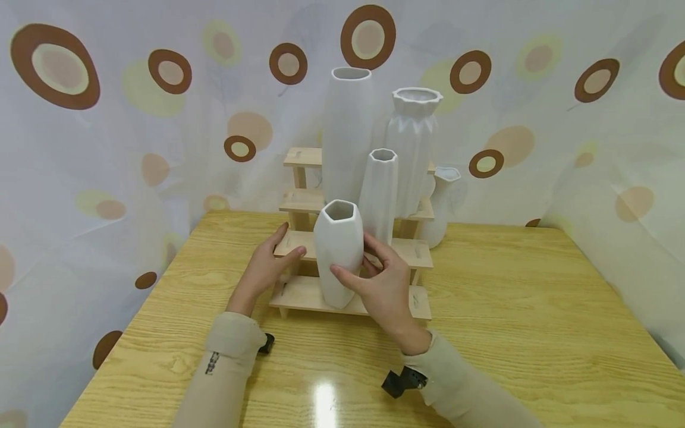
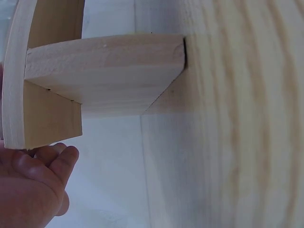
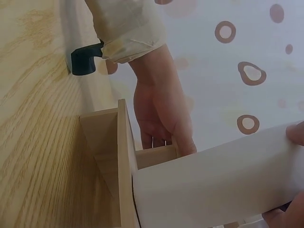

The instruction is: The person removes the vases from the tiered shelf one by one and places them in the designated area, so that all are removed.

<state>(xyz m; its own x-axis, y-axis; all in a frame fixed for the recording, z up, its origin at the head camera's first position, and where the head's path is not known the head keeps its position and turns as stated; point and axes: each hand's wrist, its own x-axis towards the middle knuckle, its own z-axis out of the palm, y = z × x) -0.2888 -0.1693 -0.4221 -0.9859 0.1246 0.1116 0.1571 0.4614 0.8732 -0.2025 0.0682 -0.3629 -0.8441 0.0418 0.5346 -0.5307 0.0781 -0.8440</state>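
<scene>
While the right hand (image 1: 383,290) held the white faceted vase (image 1: 338,244) from its right side, thumb across the front and fingers at the far side, the left hand (image 1: 262,268) gripped the left end of the wooden stand (image 1: 299,291) at the second shelf from the bottom. The vase was thus directly at the right hand's fingertips, and the left hand lay just beside it, on the picture's left. Its long axis ran nearly upright in the middle of the head view, with the base at the lowest shelf; whether that base bore its full weight could not be told.

As for containers, the faceted vase's mouth faced up toward the head camera, shaded inside, so its contents could not be made out. Behind it and up to the right rose a slim vase (image 1: 380,196), its foot hidden by the right hand. A tall vase (image 1: 348,131) stood at upper centre, and a ruffled-neck vase (image 1: 412,148) to its right, seemingly on the third shelf. A flared-rim vase (image 1: 440,214) showed beyond the stand's right end, at right of centre, all four with mouths upward.
</scene>
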